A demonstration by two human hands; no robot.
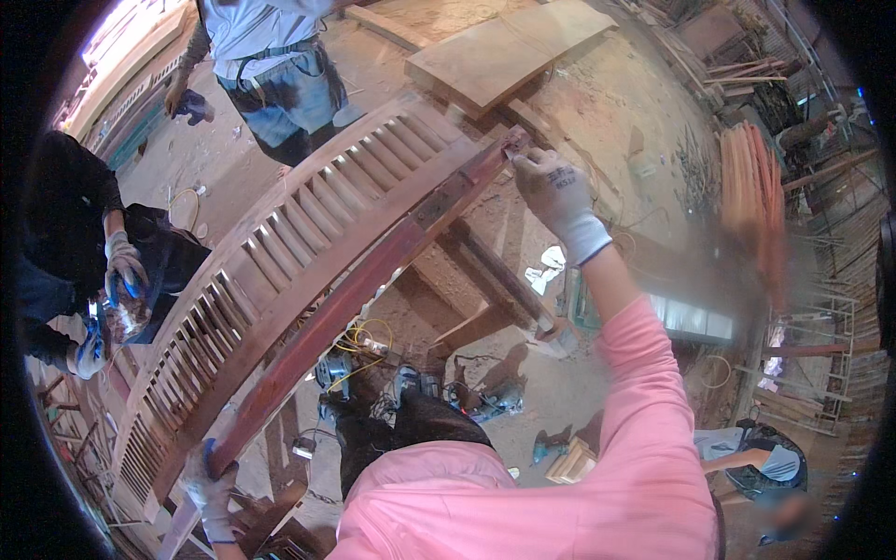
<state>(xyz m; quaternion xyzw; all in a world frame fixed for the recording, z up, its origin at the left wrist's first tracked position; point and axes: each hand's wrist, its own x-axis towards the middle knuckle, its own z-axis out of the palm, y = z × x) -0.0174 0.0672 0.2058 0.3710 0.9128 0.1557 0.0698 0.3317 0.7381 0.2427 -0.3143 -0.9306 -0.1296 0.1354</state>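
Observation:
A long reddish-brown wooden beam [322, 329] runs slantwise in front of me, from lower left to upper centre. My left hand [211, 483], in a pale work glove, closes round its lower left end. At the far upper end, my gloved right hand [555, 191] grips the beam with its fingers curled over the tip. Just beyond the beam lies a large wooden slatted panel [277, 313], with many turned slats between its two long rails. A narrow gap shows between panel and beam along part of their length.
A co-worker [271, 75] stands behind the panel. Another, in dark clothes, holds a tool [126, 317] at the left. A third person [765, 467] bends down at lower right. A thick wooden board [509, 51] lies beyond. A drill [546, 446], cables and timber are on the floor.

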